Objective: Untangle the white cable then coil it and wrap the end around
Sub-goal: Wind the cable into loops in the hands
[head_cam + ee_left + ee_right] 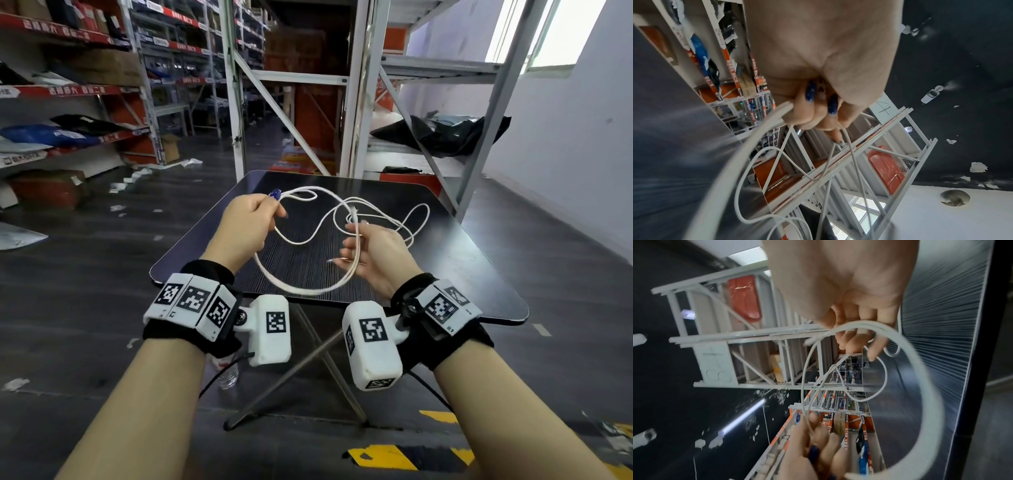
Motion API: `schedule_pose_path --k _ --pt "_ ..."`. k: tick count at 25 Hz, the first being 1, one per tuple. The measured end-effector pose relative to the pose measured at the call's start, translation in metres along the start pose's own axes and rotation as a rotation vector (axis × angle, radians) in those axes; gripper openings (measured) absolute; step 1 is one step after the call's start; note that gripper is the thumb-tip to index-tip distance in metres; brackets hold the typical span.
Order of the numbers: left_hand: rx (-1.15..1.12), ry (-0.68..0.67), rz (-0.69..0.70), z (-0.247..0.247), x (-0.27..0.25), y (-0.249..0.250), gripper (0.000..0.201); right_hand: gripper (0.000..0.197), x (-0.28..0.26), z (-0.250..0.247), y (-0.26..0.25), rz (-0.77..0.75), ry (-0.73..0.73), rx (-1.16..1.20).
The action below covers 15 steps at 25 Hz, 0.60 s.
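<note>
White cable (pixel 301 291), partly coiled: left hand (pixel 241 228) grips gathered loops above table (pixel 479 274), keeping them together; right hand (pixel 375 255), fingers loosely curled, guides strands; tangled remainder rests on tabletop.

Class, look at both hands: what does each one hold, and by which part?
Both hold the white cable. The left hand pinches gathered strands at one side of the loop; the right hand has strands running across its curled fingers opposite.

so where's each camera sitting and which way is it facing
Head: on the head, facing forward and down at the table; both forearms, left hand, right hand.
Left wrist: looks along the left hand gripping the white cable.
Right wrist: looks along the right hand's fingers.
All three share the cable.
</note>
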<state>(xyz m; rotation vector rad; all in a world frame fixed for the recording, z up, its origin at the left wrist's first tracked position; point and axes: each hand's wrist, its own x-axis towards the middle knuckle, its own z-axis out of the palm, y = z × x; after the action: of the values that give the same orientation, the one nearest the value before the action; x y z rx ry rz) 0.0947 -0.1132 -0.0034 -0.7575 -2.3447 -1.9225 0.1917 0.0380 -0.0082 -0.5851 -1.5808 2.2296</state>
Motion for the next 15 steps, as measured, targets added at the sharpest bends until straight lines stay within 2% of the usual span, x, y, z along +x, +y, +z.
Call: schedule_pose_path --k 5,8,12,15 --pt "0.106 -0.011 0.061 -0.015 -0.001 -0.009 0.039 0.042 0.001 0.009 0.003 -0.152 -0.109 -0.204" --pt "0.081 0.056 0.084 -0.022 0.0 -0.011 0.04 0.054 -0.002 0.013 0.001 -0.163 -0.175 -0.177" --pt "0.013 0.092 0.065 -0.029 0.002 -0.012 0.04 0.037 -0.003 0.011 0.002 -0.15 -0.252 -0.078" --pt "0.026 0.087 0.071 -0.036 0.002 -0.01 0.038 0.029 0.0 0.007 -0.004 -0.241 -0.198 -0.085"
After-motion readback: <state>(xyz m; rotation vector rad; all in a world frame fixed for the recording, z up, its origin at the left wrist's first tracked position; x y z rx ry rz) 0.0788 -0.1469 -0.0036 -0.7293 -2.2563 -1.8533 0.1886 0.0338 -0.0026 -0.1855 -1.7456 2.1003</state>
